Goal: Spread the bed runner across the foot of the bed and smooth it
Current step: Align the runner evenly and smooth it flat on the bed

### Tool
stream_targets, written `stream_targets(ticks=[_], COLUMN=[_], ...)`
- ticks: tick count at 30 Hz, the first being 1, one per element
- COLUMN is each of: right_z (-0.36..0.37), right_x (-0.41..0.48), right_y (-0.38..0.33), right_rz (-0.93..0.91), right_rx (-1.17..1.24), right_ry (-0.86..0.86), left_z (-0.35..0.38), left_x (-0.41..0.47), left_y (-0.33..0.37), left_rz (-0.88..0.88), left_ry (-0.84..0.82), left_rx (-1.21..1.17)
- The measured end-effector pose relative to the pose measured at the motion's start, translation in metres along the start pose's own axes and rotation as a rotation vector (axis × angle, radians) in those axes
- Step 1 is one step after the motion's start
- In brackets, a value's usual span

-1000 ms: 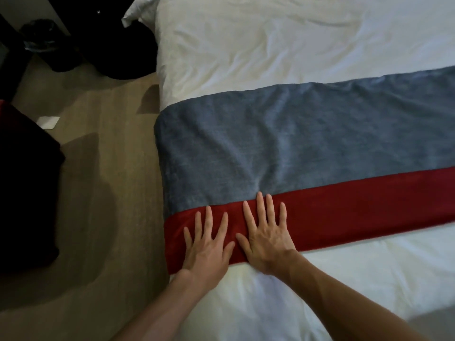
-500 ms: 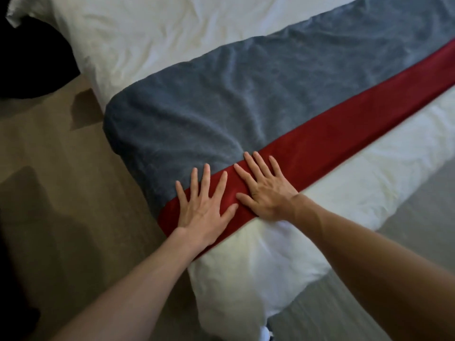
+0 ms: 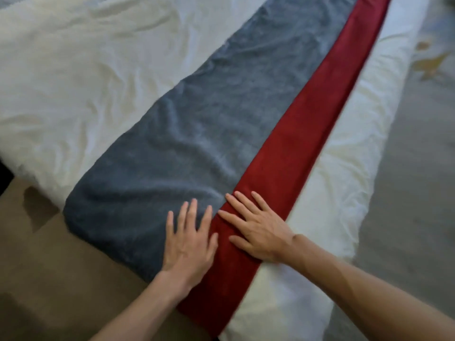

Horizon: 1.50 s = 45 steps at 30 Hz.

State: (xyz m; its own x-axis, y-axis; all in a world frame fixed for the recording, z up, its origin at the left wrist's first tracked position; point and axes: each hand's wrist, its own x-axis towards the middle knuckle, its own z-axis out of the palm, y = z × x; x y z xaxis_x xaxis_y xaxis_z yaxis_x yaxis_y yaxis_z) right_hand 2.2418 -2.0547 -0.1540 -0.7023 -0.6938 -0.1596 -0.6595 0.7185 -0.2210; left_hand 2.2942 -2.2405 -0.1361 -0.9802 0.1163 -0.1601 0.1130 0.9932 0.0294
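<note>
Both hands lay flat, fingers spread, gripping nothing: left hand (image 3: 188, 244) on the bed runner's (image 3: 197, 134) grey part, right hand (image 3: 258, 232) on its red band (image 3: 307, 129). Runner lay across the white duvet (image 3: 73, 77), draping over the near bed edge, grey part wrinkled beyond the fingers.

Bedroom, white-sheeted bed (image 3: 86, 77), bed runner (image 3: 197, 148)

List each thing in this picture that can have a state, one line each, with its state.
bed runner: spread across the bed, grey part rippled
white duvet: wrinkled
left hand: flat, fingers spread, on the grey part
right hand: flat on the red band
</note>
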Motion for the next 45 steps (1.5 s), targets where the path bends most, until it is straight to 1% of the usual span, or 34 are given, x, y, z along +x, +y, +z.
stream_targets(ticks=[3,7,9,13,15,18,20,22,24,26,30,32,33,35,38,40,43,45], right_z=[0.0,-0.002,-0.007,-0.006,-0.006,-0.006,-0.007,-0.005,-0.001,0.0,-0.002,-0.004,-0.004,-0.003,0.002,0.005,0.01,0.012], right_x=[-0.004,0.0,0.001,-0.003,-0.002,0.003,0.005,0.007,0.012,0.018,0.026,0.026,0.026,0.025,0.023,0.022,0.021,0.022], right_y=[-0.018,-0.037,-0.044,-0.05,-0.055,-0.067,-0.075,-0.082,-0.09,-0.1,-0.116,-0.121,-0.122,-0.125,-0.13,-0.132,-0.138,-0.138], right_rz=[0.174,0.368,0.498,0.703,0.806,0.963,1.065,1.144,1.227,1.338,1.574,1.672,1.72,1.772,1.769,1.81,1.793,1.767], right_rx=[0.117,0.321,0.376,0.303,0.273,0.293,0.339,0.356,0.326,0.299,0.264,0.324,0.36,0.376,0.328,0.331,0.293,0.267], right_ry=[0.102,0.231,0.275,0.276,0.265,0.282,0.332,0.416,0.507,0.544,0.604,0.652,0.672,0.682,0.685,0.634,0.56,0.525], left_z=[-0.005,-0.008,-0.013,-0.016,-0.019,-0.021,-0.022,-0.024,-0.027,-0.031,-0.04,-0.045,-0.047,-0.048,-0.049,-0.048,-0.045,-0.042], left_x=[0.03,0.052,0.061,0.085,0.1,0.117,0.125,0.133,0.143,0.148,0.149,0.15,0.151,0.155,0.161,0.164,0.163,0.16], left_y=[-0.032,-0.059,-0.07,-0.096,-0.11,-0.128,-0.141,-0.156,-0.169,-0.178,-0.197,-0.209,-0.214,-0.222,-0.231,-0.239,-0.245,-0.248], left_rz=[0.007,0.101,0.093,-0.005,-0.051,-0.043,-0.053,-0.065,-0.037,0.007,0.073,0.009,-0.041,-0.131,-0.267,-0.319,-0.278,-0.251], left_ry=[0.016,0.002,0.015,-0.016,-0.072,-0.134,-0.157,-0.17,-0.184,-0.194,-0.103,-0.045,-0.014,0.051,0.05,0.0,-0.058,-0.064], left_rx=[-0.005,0.026,0.02,-0.022,-0.059,-0.012,0.012,0.005,-0.019,-0.065,-0.077,-0.093,-0.14,-0.281,-0.446,-0.424,-0.359,-0.332])
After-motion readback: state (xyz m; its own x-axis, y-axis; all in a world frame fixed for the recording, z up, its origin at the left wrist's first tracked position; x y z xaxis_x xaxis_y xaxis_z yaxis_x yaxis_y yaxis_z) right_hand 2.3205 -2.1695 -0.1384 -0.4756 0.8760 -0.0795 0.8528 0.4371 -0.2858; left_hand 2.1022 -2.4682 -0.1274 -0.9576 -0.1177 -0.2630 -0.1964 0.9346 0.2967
